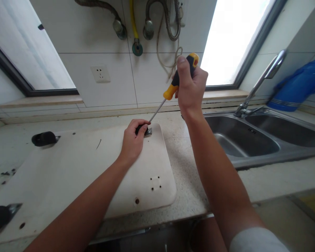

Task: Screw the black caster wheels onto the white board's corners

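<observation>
Over the far right corner of the white board (157,157), our left hand (133,138) is pinching a black foot (146,132) between thumb and fingers, and our right hand (191,80) is gripping a yellow-and-black screwdriver (170,91), its shaft slanting down to the foot beside our left fingertips. We are not seeing whether the tip is sitting in a screw, as the fingers are crowding it. With the shaft leaning, we are risking a slip: off-line pressure could be working the tip loose, chewing a screw head or jabbing our left hand. A loose pinch could be letting the foot twist. Around us, the board is lying on the counter (182,164), two more black feet (44,139) are resting leftward, and the sink (252,161) is flanking us on the right.
</observation>
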### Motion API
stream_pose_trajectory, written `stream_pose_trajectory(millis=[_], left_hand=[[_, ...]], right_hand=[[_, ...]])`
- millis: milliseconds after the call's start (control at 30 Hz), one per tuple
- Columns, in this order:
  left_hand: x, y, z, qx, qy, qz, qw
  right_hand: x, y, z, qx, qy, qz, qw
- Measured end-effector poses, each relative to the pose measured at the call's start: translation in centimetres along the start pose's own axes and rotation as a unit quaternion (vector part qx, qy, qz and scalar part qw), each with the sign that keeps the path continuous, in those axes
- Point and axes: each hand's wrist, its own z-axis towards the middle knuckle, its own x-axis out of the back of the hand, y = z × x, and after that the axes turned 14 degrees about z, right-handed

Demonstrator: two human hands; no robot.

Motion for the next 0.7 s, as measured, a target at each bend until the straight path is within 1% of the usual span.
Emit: stream_pose_trajectory(millis=[100,233,367,567,700], left_hand=[[-0.1,-0.4,0.0,0.027,0.008,-0.071,0.997],[-0.4,-1.0,-0.1,0.078,0.016,-0.165,0.983],[-0.6,-1.1,-0.1,0.120,0.007,-0.231,0.965],[-0.6,-0.6,-0.1,0.138,0.004,-0.299,0.944],[-0.5,-0.6,-0.1,0.148,0.004,-0.315,0.938]], right_hand=[[-0.7,-0.5,-0.3,-0.005,0.020,0.057,0.998],[-1.1,-1.4,-0.4,-0.016,0.035,0.112,0.993],[-1.3,-2.2,-0.6,0.000,0.041,0.126,0.991],[-1.7,-2.4,-1.0,0.015,0.025,0.119,0.993],[-1.9,-2.3,-1.2,0.026,0.022,0.112,0.993]])
